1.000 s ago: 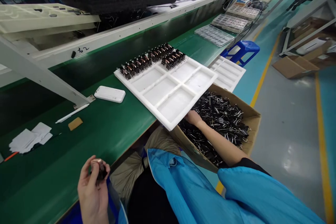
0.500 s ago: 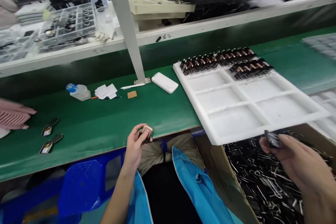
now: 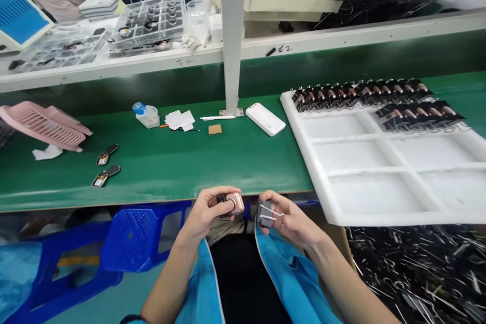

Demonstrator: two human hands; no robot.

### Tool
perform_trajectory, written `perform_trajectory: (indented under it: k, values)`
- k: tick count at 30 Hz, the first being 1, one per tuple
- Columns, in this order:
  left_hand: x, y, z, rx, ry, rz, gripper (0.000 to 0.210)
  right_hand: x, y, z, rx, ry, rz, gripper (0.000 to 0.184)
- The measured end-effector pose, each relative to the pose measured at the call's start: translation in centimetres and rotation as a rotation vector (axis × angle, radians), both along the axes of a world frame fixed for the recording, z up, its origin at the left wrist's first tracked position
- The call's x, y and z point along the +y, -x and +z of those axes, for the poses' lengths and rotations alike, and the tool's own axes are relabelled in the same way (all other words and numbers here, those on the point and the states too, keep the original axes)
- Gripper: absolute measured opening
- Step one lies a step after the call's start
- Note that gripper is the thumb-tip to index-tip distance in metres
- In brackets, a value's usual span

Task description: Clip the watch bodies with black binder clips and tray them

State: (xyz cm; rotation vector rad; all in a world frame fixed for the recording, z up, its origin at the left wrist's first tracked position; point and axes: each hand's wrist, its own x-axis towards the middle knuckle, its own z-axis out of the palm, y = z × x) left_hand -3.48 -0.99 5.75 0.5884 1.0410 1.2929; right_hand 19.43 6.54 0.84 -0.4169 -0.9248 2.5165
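Between the fingers of my left hand (image 3: pixel 212 212) is a small rose-gold watch case (image 3: pixel 237 203), with a dark part beside it under the fingers. My right hand (image 3: pixel 290 217) grips a black binder clip (image 3: pixel 265 213) by its wire handles, a short gap to the right of the watch case. Both hands are over my lap at the table's front edge. To the right, a white foam tray (image 3: pixel 322 182) carries rows of black binder clips (image 3: pixel 360 92) clamped on rose-gold pieces. Below it, a cardboard box holds many loose binder clips (image 3: pixel 413 268).
On the green table (image 3: pixel 152 152) lie a white phone-shaped case (image 3: pixel 266 119), a pen (image 3: pixel 217 118), paper slips (image 3: pixel 180 120), a bottle (image 3: pixel 146 115), two opened watch parts (image 3: pixel 106 175) and a pink basket (image 3: pixel 45 124). A metal post (image 3: pixel 231 35) rises behind. Blue stools (image 3: pixel 131 240) stand below left.
My right hand has come from above the box leftward to my left hand, carrying the binder clip. The view has turned left. My left hand still holds the watch case.
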Motion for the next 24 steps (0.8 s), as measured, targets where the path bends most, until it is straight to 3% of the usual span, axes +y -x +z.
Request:
perform_trajectory:
  k: [5, 12, 21, 24]
  values:
    - [0.0, -0.1, 0.0, 0.032, 0.019, -0.047, 0.037, 0.6, 1.0, -0.2, -0.063, -0.025, -0.162, 0.051]
    - [0.4, 0.0, -0.3, 0.164, 0.058, -0.100, 0.038, 0.4, 0.4, -0.6, -0.172, -0.187, -0.220, 0.047]
    - [0.3, 0.1, 0.4, 0.544, 0.101, -0.286, 0.032, 1.3, -0.9, 0.1, -0.411, -0.632, -0.069, 0.052]
    - [0.4, -0.2, 0.5, 0.580, 0.098, -0.298, 0.030, 1.4, -0.8, 0.5, -0.435, -0.695, -0.066, 0.054]
